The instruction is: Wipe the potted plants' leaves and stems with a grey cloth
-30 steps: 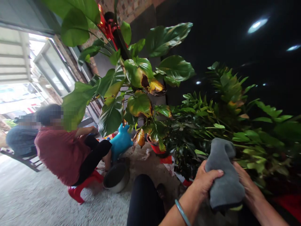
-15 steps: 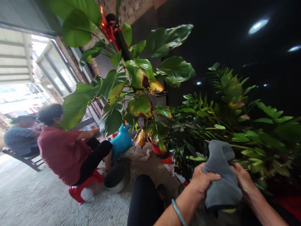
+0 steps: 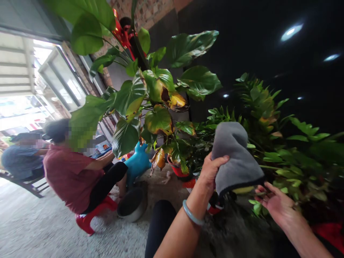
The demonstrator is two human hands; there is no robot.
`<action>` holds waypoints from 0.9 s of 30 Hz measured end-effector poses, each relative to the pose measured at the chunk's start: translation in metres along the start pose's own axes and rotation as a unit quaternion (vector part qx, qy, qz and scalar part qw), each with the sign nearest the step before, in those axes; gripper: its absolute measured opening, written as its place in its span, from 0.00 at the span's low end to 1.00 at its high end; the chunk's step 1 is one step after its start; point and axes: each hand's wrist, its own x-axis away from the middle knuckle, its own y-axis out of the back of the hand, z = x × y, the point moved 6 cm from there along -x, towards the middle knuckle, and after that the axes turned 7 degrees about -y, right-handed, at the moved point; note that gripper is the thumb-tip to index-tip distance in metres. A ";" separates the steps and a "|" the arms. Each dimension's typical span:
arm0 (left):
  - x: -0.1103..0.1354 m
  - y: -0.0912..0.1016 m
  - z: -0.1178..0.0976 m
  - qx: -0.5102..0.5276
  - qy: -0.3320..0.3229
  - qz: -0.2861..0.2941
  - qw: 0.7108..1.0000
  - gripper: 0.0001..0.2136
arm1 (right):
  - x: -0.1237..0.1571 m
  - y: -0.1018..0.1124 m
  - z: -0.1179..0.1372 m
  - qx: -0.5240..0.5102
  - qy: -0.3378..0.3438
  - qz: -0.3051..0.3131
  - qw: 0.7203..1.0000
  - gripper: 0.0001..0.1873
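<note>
Head cam: left hand (image 3: 212,172) pinches a grey cloth (image 3: 233,157) by its edge, thumb on top, held up in front of the leaves (image 3: 271,157); right hand (image 3: 271,202) is open, palm up, just under the hem. Cloth looks soft and fleecy, draped in a rounded hump; leaves are glossy on thin stems. My guess: on one pinch it could slip to the gritty floor (image 3: 40,229) or snag a stem.

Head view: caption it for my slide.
Left hand holds a grey cloth among leafy plants; right hand open below it.
</note>
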 end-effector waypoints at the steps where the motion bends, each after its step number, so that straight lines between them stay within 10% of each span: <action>1: -0.004 0.002 -0.003 0.001 -0.016 -0.010 1.000 0.24 | 0.000 0.000 0.000 -0.002 -0.007 -0.013 1.000 0.08; 8: 0.029 0.040 0.073 -0.009 0.147 -0.062 0.987 0.23 | 0.023 -0.006 0.005 -0.006 -0.084 -0.081 0.993 0.10; 17: -0.015 0.010 0.014 0.018 -0.035 -0.059 0.997 0.24 | 0.021 -0.007 0.007 0.005 -0.069 -0.076 0.995 0.13; 23: 0.022 0.025 0.096 0.055 0.256 -0.032 0.965 0.14 | 0.019 -0.001 0.006 0.029 -0.063 -0.060 0.996 0.14; 27: 0.021 0.009 0.069 0.070 0.183 -0.012 0.981 0.16 | 0.016 0.002 0.006 0.046 -0.048 -0.031 0.997 0.15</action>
